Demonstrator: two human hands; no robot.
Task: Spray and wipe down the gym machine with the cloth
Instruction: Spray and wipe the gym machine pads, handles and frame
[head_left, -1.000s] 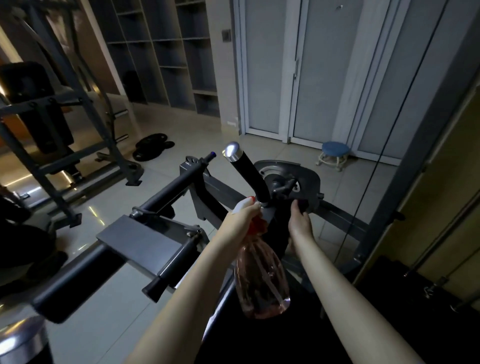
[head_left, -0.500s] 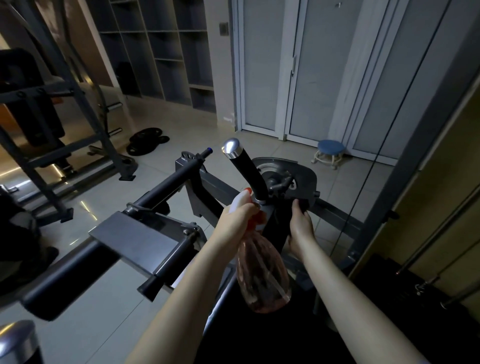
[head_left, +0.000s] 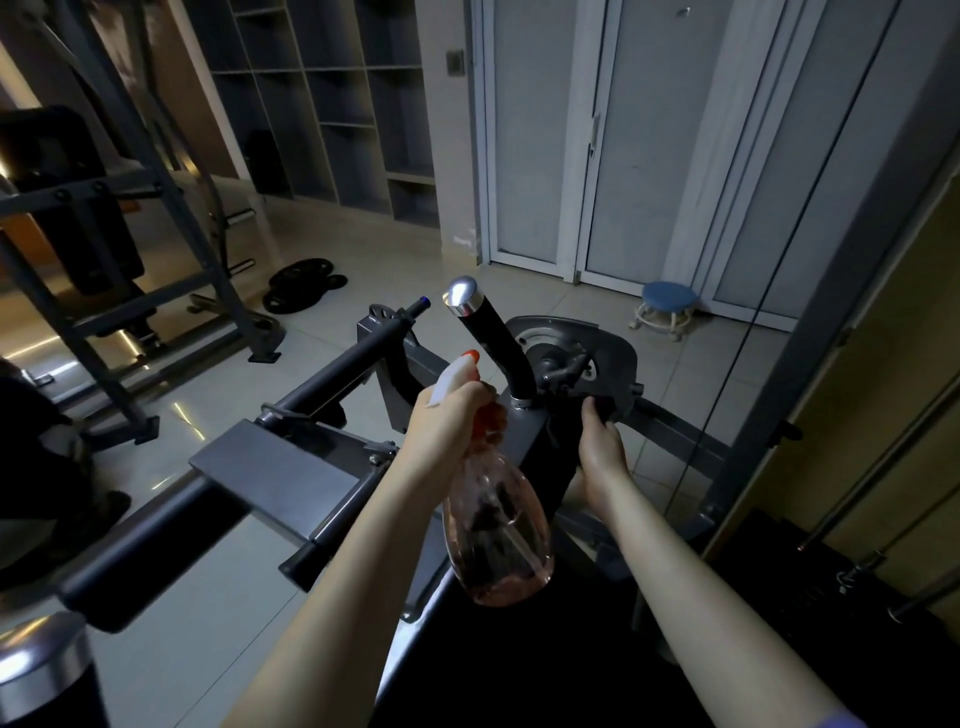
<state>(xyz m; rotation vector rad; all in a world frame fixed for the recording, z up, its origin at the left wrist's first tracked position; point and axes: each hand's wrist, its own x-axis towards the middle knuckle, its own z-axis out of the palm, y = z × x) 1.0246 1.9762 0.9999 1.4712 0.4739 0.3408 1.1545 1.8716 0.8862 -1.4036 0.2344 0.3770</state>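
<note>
Grey gym machine (head_left: 322, 387) across centre frame, black handle (head_left: 491, 338) rising from its pivot; pink spray bottle (head_left: 496, 535) just left of the pivot post, neck clamped in left hand (head_left: 449, 423); dark cloth (head_left: 602, 405) pressed to the pivot plate, gripped by right hand (head_left: 600, 454).

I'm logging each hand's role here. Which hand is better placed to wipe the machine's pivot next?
Right. The right hand already presses a dark cloth against the frame just below the pivot plate, while the left hand is occupied gripping the spray bottle.
</note>
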